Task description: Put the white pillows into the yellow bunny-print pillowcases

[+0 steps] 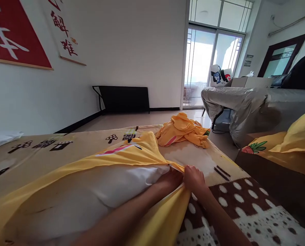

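A yellow cover (144,147) with a pink print lies across the bed, its long opening facing me. Inside it shows a white pillow or quilt-like insert (91,191); which of the two I cannot tell. My left hand (175,175) reaches into the far right end of the opening, beside the insert's corner, its fingers hidden by the fabric. Closed on the cover's edge at that same end is my right hand (194,178), outside the opening and close against the left.
A crumpled orange-yellow cloth (182,130) lies at the bed's far edge. The patterned blanket (231,198) spreads beneath everything. To the right are yellow bedding (293,143) and a plastic-covered table (247,99) carrying boxes. A black folded frame (125,99) leans against the wall.
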`<state>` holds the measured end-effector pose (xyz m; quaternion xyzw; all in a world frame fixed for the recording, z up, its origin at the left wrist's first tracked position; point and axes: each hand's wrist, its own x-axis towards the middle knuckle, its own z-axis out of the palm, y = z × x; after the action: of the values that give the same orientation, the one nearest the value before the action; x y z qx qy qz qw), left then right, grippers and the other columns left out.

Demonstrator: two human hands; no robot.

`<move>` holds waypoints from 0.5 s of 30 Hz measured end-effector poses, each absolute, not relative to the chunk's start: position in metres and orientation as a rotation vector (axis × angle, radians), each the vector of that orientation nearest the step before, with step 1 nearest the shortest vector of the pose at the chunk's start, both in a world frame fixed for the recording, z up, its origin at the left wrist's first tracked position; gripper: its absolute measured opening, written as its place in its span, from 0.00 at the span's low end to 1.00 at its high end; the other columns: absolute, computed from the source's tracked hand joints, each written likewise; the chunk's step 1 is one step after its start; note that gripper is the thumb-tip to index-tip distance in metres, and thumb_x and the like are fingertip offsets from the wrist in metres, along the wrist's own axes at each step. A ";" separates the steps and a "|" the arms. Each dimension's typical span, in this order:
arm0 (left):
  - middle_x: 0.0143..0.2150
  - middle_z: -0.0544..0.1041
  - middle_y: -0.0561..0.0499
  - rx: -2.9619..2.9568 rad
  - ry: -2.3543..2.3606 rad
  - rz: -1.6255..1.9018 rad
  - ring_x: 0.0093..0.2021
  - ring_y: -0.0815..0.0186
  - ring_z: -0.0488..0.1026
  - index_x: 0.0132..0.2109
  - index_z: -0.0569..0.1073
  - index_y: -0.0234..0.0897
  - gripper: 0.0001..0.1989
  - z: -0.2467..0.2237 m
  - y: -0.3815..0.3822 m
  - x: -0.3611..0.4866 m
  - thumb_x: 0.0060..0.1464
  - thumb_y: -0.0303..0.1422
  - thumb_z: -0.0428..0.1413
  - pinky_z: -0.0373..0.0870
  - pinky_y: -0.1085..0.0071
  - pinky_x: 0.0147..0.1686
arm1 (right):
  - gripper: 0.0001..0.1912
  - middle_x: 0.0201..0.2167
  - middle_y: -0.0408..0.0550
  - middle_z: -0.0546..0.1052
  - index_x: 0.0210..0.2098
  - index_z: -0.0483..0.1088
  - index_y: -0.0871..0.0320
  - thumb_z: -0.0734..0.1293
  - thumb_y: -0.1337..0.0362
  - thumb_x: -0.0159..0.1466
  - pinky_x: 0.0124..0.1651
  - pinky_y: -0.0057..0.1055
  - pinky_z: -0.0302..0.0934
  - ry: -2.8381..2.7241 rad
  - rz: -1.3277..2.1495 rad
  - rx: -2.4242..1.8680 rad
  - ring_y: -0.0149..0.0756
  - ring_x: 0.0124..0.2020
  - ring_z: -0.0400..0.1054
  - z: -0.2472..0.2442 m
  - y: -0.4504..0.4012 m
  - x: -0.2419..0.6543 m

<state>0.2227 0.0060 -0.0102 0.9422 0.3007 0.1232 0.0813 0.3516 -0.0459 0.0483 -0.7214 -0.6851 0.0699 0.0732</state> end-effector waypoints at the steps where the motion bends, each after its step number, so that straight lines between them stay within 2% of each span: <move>1: 0.54 0.73 0.43 2.796 0.873 0.360 0.55 0.53 0.67 0.51 0.72 0.35 0.17 -0.007 0.006 0.223 0.60 0.29 0.43 0.55 0.57 0.58 | 0.16 0.41 0.57 0.76 0.41 0.70 0.61 0.57 0.74 0.58 0.36 0.31 0.58 -2.050 0.221 -2.138 0.44 0.43 0.71 0.047 -0.045 0.353; 4: 0.58 0.69 0.47 2.724 0.824 0.367 0.59 0.54 0.63 0.54 0.69 0.39 0.18 0.004 0.001 0.222 0.60 0.31 0.44 0.54 0.58 0.59 | 0.14 0.41 0.55 0.75 0.40 0.70 0.60 0.57 0.74 0.58 0.36 0.29 0.56 -2.045 0.297 -2.034 0.42 0.43 0.69 0.041 -0.041 0.358; 7: 0.56 0.71 0.48 2.617 0.845 0.417 0.57 0.55 0.65 0.55 0.69 0.40 0.18 0.011 -0.005 0.219 0.59 0.33 0.45 0.56 0.59 0.58 | 0.14 0.42 0.53 0.74 0.39 0.69 0.61 0.57 0.75 0.57 0.38 0.28 0.54 -2.075 0.337 -1.971 0.38 0.44 0.67 0.034 -0.037 0.362; 11: 0.51 0.75 0.49 2.542 0.838 0.521 0.52 0.58 0.69 0.47 0.73 0.38 0.14 0.019 -0.012 0.215 0.55 0.32 0.49 0.60 0.65 0.55 | 0.15 0.42 0.54 0.74 0.39 0.69 0.62 0.57 0.77 0.56 0.39 0.27 0.53 -2.089 0.353 -1.911 0.35 0.42 0.65 0.025 -0.032 0.363; 13: 0.46 0.77 0.49 2.494 0.872 0.598 0.47 0.61 0.71 0.42 0.74 0.38 0.13 0.024 -0.014 0.214 0.57 0.32 0.46 0.63 0.69 0.52 | 0.13 0.38 0.53 0.74 0.37 0.70 0.64 0.59 0.76 0.55 0.37 0.26 0.53 -2.087 0.377 -1.888 0.35 0.38 0.65 0.022 -0.029 0.363; 15: 0.42 0.78 0.48 2.423 0.959 0.687 0.43 0.62 0.72 0.40 0.74 0.36 0.16 0.027 -0.014 0.214 0.58 0.31 0.41 0.67 0.69 0.47 | 0.10 0.36 0.52 0.75 0.36 0.70 0.65 0.62 0.73 0.53 0.35 0.26 0.52 -2.083 0.405 -1.860 0.34 0.36 0.65 0.021 -0.027 0.365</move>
<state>0.2141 -0.0141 0.0271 0.8767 0.3472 0.2486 0.2216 0.3645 -0.0269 0.0208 -0.6507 -0.7288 0.1416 0.1593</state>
